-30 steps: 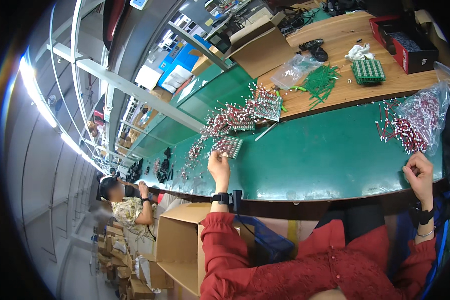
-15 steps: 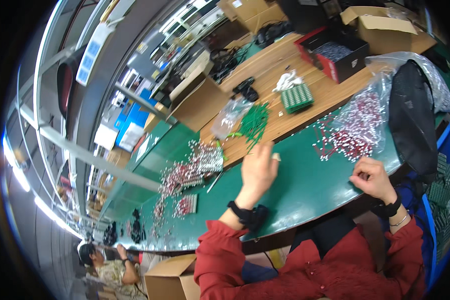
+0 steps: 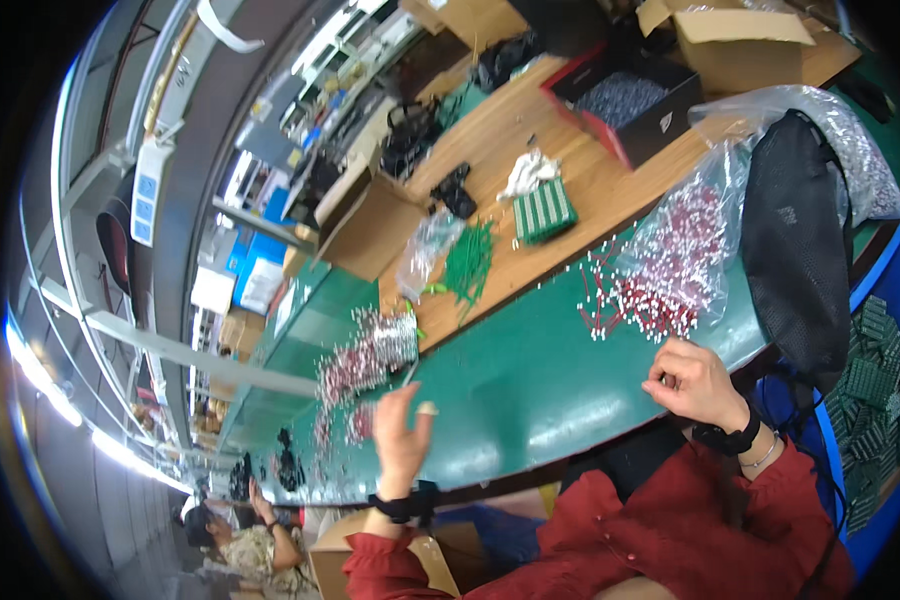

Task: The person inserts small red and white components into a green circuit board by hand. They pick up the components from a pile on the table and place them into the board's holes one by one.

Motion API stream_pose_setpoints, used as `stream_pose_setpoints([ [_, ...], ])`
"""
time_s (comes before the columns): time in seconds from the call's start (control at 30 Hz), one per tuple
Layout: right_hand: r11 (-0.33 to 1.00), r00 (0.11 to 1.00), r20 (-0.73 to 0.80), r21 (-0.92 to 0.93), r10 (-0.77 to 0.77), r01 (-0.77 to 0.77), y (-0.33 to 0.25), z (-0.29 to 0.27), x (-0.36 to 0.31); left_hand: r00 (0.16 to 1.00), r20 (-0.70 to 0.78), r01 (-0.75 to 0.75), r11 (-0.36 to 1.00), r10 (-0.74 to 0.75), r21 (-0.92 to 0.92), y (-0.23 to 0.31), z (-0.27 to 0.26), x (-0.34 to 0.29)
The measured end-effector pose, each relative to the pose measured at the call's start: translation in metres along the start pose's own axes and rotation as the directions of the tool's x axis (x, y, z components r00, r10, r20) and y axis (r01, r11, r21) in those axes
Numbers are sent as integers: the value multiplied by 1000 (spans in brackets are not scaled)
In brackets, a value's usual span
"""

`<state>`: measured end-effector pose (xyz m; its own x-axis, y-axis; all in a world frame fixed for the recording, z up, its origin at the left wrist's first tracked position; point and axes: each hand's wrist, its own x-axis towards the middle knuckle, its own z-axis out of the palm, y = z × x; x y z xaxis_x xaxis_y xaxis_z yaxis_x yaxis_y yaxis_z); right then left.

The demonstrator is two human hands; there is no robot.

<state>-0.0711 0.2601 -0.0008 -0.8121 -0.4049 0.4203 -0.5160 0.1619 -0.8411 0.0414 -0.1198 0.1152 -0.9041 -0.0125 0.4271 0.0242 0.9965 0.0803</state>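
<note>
My left hand is over the green table, fingers stretched up and thumb apart, a pale cover on the thumb tip. Nothing shows in it. Behind it lies a heap of short red wires with white ends, with a smaller wire bundle partly hidden by the hand. My right hand is closed, its fingers curled together; whatever they may hold is hidden. Just beyond it, loose red wires with white ends spill from a clear plastic bag.
On the wooden board are green strips, a green block with pale rows and a black-red box. A black bag lies at right, above a blue bin of green boards. Another person sits far left.
My left hand has moved left, toward the small wire bundle. The right hand stays closed beside the loose wires. The whole view has shifted, moving the table things left.
</note>
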Motion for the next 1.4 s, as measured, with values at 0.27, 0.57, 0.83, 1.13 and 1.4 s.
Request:
stream_pose_setpoints([
  [0.27, 995, 993, 65, -1, 96, -96, 11, 2, 3, 933, -113, 353, 929, -341, 109, -21, -90, -81],
  [0.57, 998, 980, 194, -60, 32, -20, 22, -3, 6, 607, 503, 631, 758, -615, 164, 49, -122, -142],
  [0.83, 998, 971, 237, -58, 16, -2, 40, -6, 7, 127, 859, 622, 715, -496, 321, 99, -189, -190],
  [1.13, 999, 976, 213, -23, 37, -33, 46, -9, 6, -23, 971, 960, 267, -240, 89, 187, -23, -386],
  [1.4, 999, 975, 219, -30, 21, -14, 49, -11, 5, -32, 355, 997, -7, -934, 72, 265, 76, -435],
])
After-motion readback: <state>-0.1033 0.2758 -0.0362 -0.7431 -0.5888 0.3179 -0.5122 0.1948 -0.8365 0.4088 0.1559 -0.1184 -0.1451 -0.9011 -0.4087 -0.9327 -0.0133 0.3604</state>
